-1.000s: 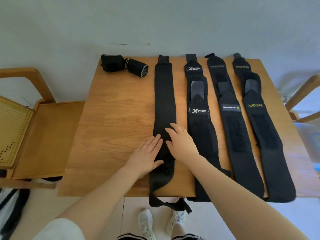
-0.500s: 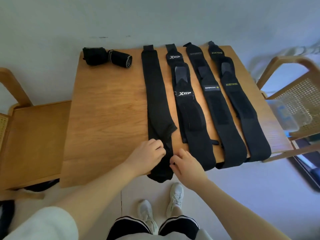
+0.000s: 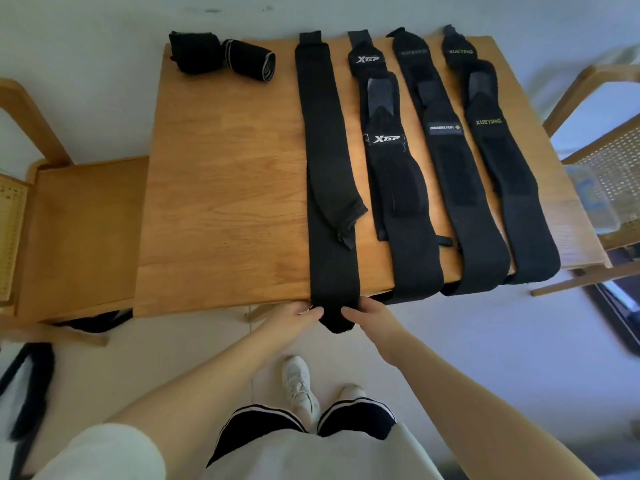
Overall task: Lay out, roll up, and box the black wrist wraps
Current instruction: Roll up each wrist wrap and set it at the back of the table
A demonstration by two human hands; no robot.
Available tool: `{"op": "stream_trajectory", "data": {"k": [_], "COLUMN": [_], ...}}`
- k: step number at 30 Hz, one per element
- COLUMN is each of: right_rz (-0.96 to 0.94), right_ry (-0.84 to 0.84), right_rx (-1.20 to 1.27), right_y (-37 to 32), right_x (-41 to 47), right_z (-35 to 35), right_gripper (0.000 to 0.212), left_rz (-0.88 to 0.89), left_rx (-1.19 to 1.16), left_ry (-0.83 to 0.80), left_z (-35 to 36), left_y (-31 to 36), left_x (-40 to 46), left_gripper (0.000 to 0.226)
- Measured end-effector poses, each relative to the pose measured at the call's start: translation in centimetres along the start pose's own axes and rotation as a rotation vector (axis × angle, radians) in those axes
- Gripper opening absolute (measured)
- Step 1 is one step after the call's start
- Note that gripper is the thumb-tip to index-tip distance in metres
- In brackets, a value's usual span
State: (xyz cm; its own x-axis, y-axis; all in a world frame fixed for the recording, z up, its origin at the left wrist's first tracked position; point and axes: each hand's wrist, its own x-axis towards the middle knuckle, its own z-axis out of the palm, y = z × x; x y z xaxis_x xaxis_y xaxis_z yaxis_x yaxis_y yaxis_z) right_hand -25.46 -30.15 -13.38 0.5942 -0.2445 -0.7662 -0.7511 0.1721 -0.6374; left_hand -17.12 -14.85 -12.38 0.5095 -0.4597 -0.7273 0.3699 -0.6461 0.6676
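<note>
Plain wrist wrap (image 3: pixel 325 161) flat on table (image 3: pixel 221 174), near end overhanging the front edge.
Left hand (image 3: pixel 298 311) and right hand (image 3: pixel 367 311) pinch that end. 3 branded wraps lie alongside at right; 2 rolled wraps (image 3: pixel 221 57) occupy the far-left corner.

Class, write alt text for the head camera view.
Both hands, left and right, pinch the near end of a plain black wrist wrap at the wooden table's front edge. Three logo-printed black wraps lie flat alongside; two rolled black wraps sit far left.
</note>
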Motion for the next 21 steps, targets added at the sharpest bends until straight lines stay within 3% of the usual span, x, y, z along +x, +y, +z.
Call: {"op": "stream_trajectory", "data": {"k": [4, 7, 15, 18, 21], "right_rz": [0.037, 0.011, -0.387, -0.438, -0.479], "right_ry": [-0.107, -0.067, -0.108, -0.118, -0.004], "right_rx": [0.128, 0.127, -0.143, -0.335, -0.570], "right_y": [1.1, 1.3, 1.3, 1.0, 1.1], "right_x": [-1.2, -2.8, -7.2, -7.6, -7.1], "right_z": [-0.8, -2.0, -4.0, -4.1, -3.8], "right_gripper": [0.025, 0.024, 0.047, 0.040, 0.028], "left_rz": [-0.002, -0.050, -0.078, -0.103, -0.117], "left_rx": [-0.090, -0.154, -0.384, -0.502, -0.605], "left_ry": [-0.014, -0.052, 0.049, 0.107, 0.103], "left_z": [1.4, 2.7, 5.2, 5.6, 5.8], "left_y": [0.3, 0.7, 2.1, 2.5, 2.8], "left_x": [-0.7, -1.4, -3.6, -3.9, -4.4], "left_gripper": [0.028, 0.018, 0.024, 0.024, 0.025]}}
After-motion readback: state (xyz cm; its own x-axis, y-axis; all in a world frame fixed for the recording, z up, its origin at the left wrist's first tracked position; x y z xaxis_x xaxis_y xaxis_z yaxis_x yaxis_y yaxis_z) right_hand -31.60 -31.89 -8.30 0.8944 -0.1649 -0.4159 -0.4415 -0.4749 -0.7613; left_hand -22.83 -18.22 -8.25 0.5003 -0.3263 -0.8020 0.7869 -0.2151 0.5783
